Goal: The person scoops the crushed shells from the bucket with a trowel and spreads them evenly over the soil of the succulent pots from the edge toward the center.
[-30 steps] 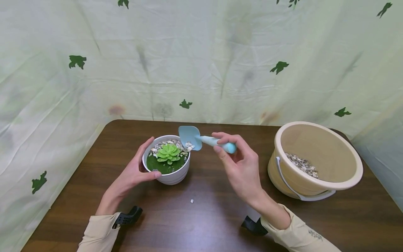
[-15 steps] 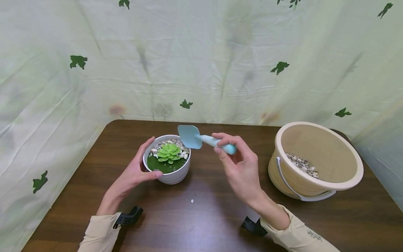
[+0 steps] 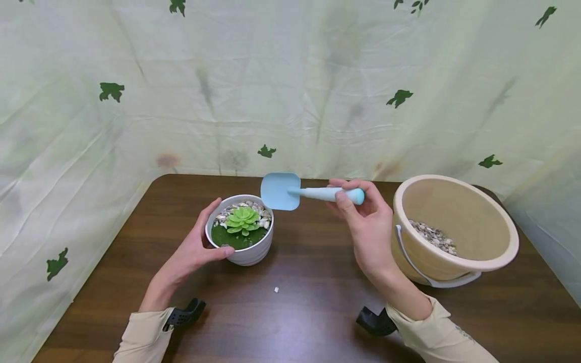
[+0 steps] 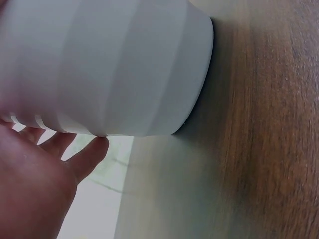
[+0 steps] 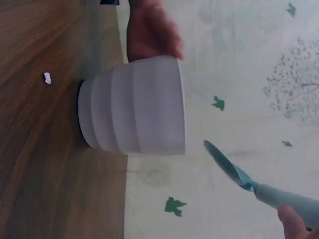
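Observation:
My left hand (image 3: 197, 247) grips a white ribbed flower pot (image 3: 251, 256) standing on the table, thumb at the near rim and fingers round the left side. In the pot grows a green succulent (image 3: 242, 221), with pebbles (image 3: 247, 204) behind and beside it and a green mossy surface in front. The left wrist view shows fingertips against the pot wall (image 4: 124, 64). My right hand (image 3: 369, 224) pinches the handle of a light blue trowel (image 3: 279, 192) between thumb and fingers. Its bare blade is just off the pot's right rim; the right wrist view shows the blade (image 5: 227, 164) apart from the pot.
A beige bucket (image 3: 406, 257) with a grey handle stands at the right, with pebbles (image 3: 433, 237) in its bottom. One small white pebble (image 3: 276, 290) lies on the brown table (image 3: 308, 312). A pale leaf-patterned curtain (image 3: 290, 101) hangs behind the table.
The last pebbles have slid off the trowel into the pot. My right hand has then drawn the trowel up and right, its blade turning flatter to view. The left hand keeps its grip.

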The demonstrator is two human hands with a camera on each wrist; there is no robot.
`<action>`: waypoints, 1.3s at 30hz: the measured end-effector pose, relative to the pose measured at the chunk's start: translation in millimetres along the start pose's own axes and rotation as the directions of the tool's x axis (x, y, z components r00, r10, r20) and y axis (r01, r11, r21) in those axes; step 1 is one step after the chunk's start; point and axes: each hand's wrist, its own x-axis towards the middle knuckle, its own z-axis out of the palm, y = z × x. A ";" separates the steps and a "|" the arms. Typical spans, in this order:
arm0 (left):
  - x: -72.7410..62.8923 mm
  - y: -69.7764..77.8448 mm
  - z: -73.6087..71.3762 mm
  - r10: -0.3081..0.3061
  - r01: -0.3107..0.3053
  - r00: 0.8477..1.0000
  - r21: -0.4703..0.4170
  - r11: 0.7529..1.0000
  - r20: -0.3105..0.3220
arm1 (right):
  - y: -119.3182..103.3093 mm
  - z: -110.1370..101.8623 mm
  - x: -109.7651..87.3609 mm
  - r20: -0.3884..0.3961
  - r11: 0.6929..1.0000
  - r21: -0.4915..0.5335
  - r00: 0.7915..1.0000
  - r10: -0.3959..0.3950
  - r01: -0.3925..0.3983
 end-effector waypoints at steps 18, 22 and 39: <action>-34.4 1.0 -12.4 0.042 -0.028 0.997 0.190 0.981 -0.070 | -41.5 -34.8 -0.8 -0.073 0.968 0.234 0.992 0.106 -0.086; -55.4 3.0 -16.1 0.105 -0.081 0.991 0.249 0.965 -0.086 | -53.8 -45.7 -1.7 -0.051 0.951 0.304 0.996 0.075 -0.056; -94.3 45.7 12.0 0.036 -0.105 0.982 0.376 0.921 0.187 | -95.6 -98.1 -9.8 -0.140 0.949 0.316 0.990 0.033 0.012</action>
